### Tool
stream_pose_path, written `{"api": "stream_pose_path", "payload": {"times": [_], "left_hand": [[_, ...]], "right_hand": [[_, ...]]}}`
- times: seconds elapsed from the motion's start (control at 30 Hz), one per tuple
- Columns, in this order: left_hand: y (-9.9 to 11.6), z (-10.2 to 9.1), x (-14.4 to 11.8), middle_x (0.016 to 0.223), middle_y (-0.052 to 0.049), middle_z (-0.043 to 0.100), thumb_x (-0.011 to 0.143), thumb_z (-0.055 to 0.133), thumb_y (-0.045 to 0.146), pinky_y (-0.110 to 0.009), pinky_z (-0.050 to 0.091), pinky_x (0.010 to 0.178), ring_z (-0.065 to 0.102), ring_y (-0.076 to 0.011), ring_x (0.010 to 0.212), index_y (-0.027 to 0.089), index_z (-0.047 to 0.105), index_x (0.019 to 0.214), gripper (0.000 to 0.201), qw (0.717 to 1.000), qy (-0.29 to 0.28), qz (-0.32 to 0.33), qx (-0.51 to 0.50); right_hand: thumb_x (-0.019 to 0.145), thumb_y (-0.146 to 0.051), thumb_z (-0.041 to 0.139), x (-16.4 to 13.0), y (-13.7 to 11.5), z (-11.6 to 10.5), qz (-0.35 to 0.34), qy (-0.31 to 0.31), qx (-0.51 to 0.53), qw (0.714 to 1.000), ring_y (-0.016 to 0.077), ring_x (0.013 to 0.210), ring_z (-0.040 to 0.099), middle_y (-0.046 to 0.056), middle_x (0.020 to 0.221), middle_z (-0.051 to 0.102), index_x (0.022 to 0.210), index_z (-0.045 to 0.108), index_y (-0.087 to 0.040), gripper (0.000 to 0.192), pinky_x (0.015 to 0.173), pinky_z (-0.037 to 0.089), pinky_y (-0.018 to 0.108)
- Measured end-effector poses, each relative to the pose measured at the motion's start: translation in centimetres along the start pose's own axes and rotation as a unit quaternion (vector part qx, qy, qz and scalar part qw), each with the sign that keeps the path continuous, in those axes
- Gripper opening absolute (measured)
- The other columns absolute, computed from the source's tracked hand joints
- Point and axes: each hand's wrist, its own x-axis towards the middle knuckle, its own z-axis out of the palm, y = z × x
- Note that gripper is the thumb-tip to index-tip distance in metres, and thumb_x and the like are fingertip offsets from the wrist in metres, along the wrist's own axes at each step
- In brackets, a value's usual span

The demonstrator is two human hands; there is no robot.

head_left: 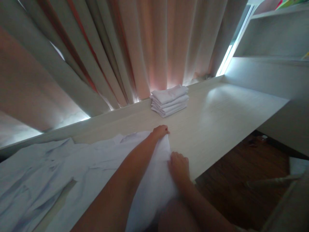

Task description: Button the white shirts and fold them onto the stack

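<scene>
A large white cloth (155, 180), wrinkled and perhaps part of a garment, lies over the left side of the table and hangs down toward my body. My left hand (160, 131) is closed on its far right corner, fingers pinched together. Nearer to me, my right hand (180, 166) has its fingers curled over the cloth's right edge. Between the two hands the edge runs fairly straight. Beyond my left hand stands a neat stack of folded white cloths (169, 101), apart from both hands. My left forearm covers part of the spread cloth.
The pale tabletop (217, 122) runs to the right toward a white shelf unit (260, 77). Long curtains (154, 45) hang along the table's back edge. On the right, the front edge drops to a dark wooden floor (236, 180). More crumpled white fabric (31, 174) lies at left.
</scene>
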Motion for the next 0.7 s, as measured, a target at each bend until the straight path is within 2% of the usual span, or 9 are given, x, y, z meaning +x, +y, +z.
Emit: {"api": "stream_pose_path", "payload": {"times": [0.13, 0.23, 0.3, 0.37, 0.43, 0.5, 0.6, 0.7], "left_hand": [[0.9, 0.9, -0.5, 0.104, -0.005, 0.069, 0.095, 0.056, 0.039, -0.041, 0.047, 0.091, 0.063, -0.0211, 0.098, 0.021, 0.064, 0.107, 0.023, 0.999, 0.051, 0.007, 0.006], [1.9, 0.2, -2.0, 0.111, -0.005, 0.069, 0.096, 0.053, 0.041, -0.041, 0.042, 0.094, 0.059, -0.0235, 0.107, 0.025, 0.062, 0.111, 0.023, 0.994, 0.111, 0.012, 0.011], [1.8, -0.7, -4.2, 0.123, -0.005, 0.064, 0.098, 0.050, 0.041, -0.042, 0.038, 0.099, 0.053, -0.0242, 0.117, 0.027, 0.059, 0.119, 0.027, 0.987, 0.160, 0.015, 0.014], [0.5, -1.6, -7.6, 0.128, -0.006, 0.061, 0.099, 0.045, 0.043, -0.042, 0.035, 0.103, 0.050, -0.0232, 0.121, 0.028, 0.057, 0.122, 0.030, 0.979, 0.204, 0.010, 0.018], [-2.3, -2.0, -11.9, 0.127, -0.007, 0.061, 0.101, 0.039, 0.042, -0.040, 0.035, 0.105, 0.051, -0.0221, 0.120, 0.026, 0.058, 0.121, 0.032, 0.972, 0.232, -0.010, 0.026], [-6.3, -1.9, -16.7, 0.128, -0.006, 0.062, 0.102, 0.034, 0.039, -0.038, 0.035, 0.109, 0.052, -0.0205, 0.122, 0.026, 0.060, 0.120, 0.034, 0.967, 0.247, -0.044, 0.050], [-12.9, -0.8, -23.4, 0.135, -0.009, 0.061, 0.099, 0.038, 0.029, -0.042, 0.032, 0.114, 0.049, -0.0227, 0.130, 0.023, 0.061, 0.125, 0.035, 0.969, 0.219, -0.093, 0.068], [-17.9, 0.7, -28.0, 0.151, -0.010, 0.048, 0.096, 0.041, 0.028, -0.052, 0.026, 0.117, 0.038, -0.0271, 0.143, 0.023, 0.052, 0.140, 0.046, 0.972, 0.176, -0.134, 0.074]], "right_hand": [[0.089, -0.019, 0.052, 0.1, 0.0, 0.0, 0.013, 0.023, 0.028, 0.999, 0.0254, 0.091, 0.056, 0.008, 0.094, 0.063, 0.092, 0.055, -0.019, 0.004, 0.079, 0.035, 0.036], [0.085, -0.023, 0.056, -0.1, 0.3, -0.4, 0.027, 0.049, 0.071, 0.996, 0.0268, 0.094, 0.055, 0.010, 0.097, 0.061, 0.092, 0.054, -0.019, 0.009, 0.081, 0.037, 0.037], [0.083, -0.022, 0.055, -0.4, 0.5, -0.7, 0.000, 0.083, 0.102, 0.991, 0.0281, 0.105, 0.054, 0.013, 0.111, 0.061, 0.100, 0.056, -0.017, 0.018, 0.087, 0.039, 0.039], [0.087, -0.023, 0.052, -0.6, 0.5, -0.7, -0.067, 0.110, 0.117, 0.985, 0.0289, 0.124, 0.047, 0.016, 0.133, 0.055, 0.114, 0.057, -0.017, 0.028, 0.101, 0.035, 0.043], [0.094, -0.026, 0.046, -0.8, 0.4, -0.4, -0.136, 0.103, 0.102, 0.980, 0.0277, 0.140, 0.035, 0.012, 0.151, 0.043, 0.130, 0.054, -0.021, 0.037, 0.114, 0.023, 0.049], [0.099, -0.030, 0.041, -0.7, 0.2, 0.1, -0.171, 0.064, 0.073, 0.981, 0.0267, 0.146, 0.028, 0.008, 0.159, 0.034, 0.141, 0.049, -0.026, 0.043, 0.118, 0.014, 0.054], [0.100, -0.030, 0.039, -0.4, 0.0, 0.8, -0.182, 0.013, 0.043, 0.982, 0.0274, 0.148, 0.026, 0.006, 0.160, 0.031, 0.148, 0.042, -0.031, 0.048, 0.118, 0.010, 0.060], [0.100, -0.028, 0.039, -0.2, 0.2, 1.2, -0.186, -0.009, 0.021, 0.982, 0.0282, 0.149, 0.025, 0.005, 0.160, 0.032, 0.149, 0.043, -0.033, 0.049, 0.117, 0.011, 0.063]]}}
